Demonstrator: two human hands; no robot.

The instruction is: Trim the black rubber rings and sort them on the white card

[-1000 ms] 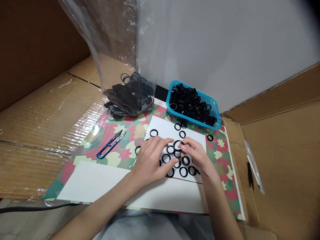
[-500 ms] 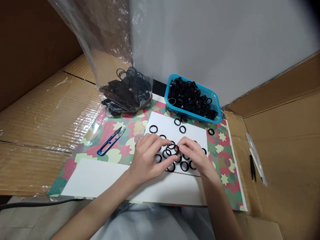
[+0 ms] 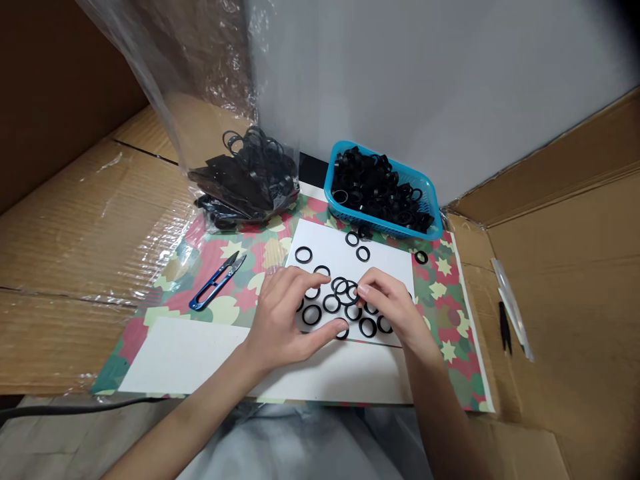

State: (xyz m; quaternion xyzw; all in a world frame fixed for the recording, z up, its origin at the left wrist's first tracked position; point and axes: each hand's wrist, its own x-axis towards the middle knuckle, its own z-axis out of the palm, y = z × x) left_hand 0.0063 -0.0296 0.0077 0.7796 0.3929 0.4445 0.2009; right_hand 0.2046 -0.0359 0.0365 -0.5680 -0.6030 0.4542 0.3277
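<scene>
My right hand (image 3: pixel 390 308) pinches a thin black ring (image 3: pixel 346 305) at its right edge, between thumb and fingertips, above a white sheet (image 3: pixel 330 239). To its left, my left hand (image 3: pixel 280 317) is open, thumb and index finger spread apart, with nothing between them. Several loose black rings lie on the sheet below and around both hands, one of them a ring (image 3: pixel 312 324) just right of the left hand. My hands and the held ring partly cover others.
A blue basket (image 3: pixel 385 221) heaped with black ring-like parts stands at the back. Left of it, a clear plastic bag (image 3: pixel 245 187) holds more dark pieces. Blue thread snips (image 3: pixel 215 285) lie on the patterned board (image 3: pixel 247 293). Black tweezers (image 3: pixel 505 327) rest on cardboard at the right.
My left hand has let go of the ring and drawn a little left, its fingers spreading wider. The right hand still pinches the ring. The whole view has shifted slightly.
</scene>
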